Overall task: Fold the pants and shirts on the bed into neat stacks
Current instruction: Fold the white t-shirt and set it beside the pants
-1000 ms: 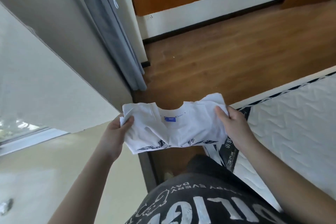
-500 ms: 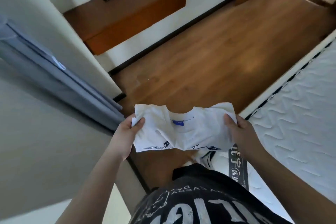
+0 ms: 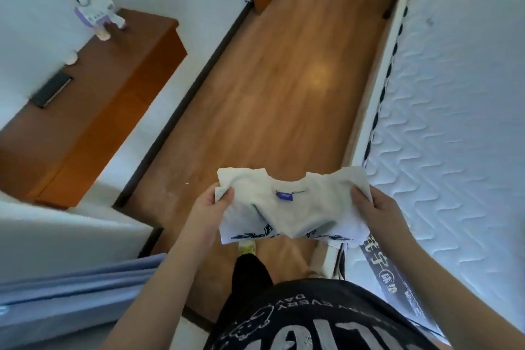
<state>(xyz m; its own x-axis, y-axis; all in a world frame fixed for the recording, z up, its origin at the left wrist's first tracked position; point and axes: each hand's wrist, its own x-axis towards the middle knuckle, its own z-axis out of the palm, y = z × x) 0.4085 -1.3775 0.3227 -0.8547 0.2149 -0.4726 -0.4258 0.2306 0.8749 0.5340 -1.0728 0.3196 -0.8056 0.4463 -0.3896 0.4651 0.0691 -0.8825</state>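
I hold a white shirt (image 3: 295,207) with a small blue neck label and dark print along its lower edge, bunched and spread between both hands over the wooden floor. My left hand (image 3: 210,212) grips its left shoulder, thumb on top. My right hand (image 3: 375,210) grips its right shoulder. The bed (image 3: 454,122), a bare white quilted mattress with dark piping, runs along the right side. No pants or other shirts show in view.
A wooden wall-mounted desk (image 3: 93,102) on the left carries a white toy figure (image 3: 96,13) and a dark flat device (image 3: 51,89). Wooden floor (image 3: 284,79) runs ahead to a doorway. A grey-blue curtain (image 3: 71,293) hangs at lower left.
My view has swung to the right, from the window wall and curtain toward the desk, floor and bed. Both hands keep the same grip on the shirt, which stays spread between them.
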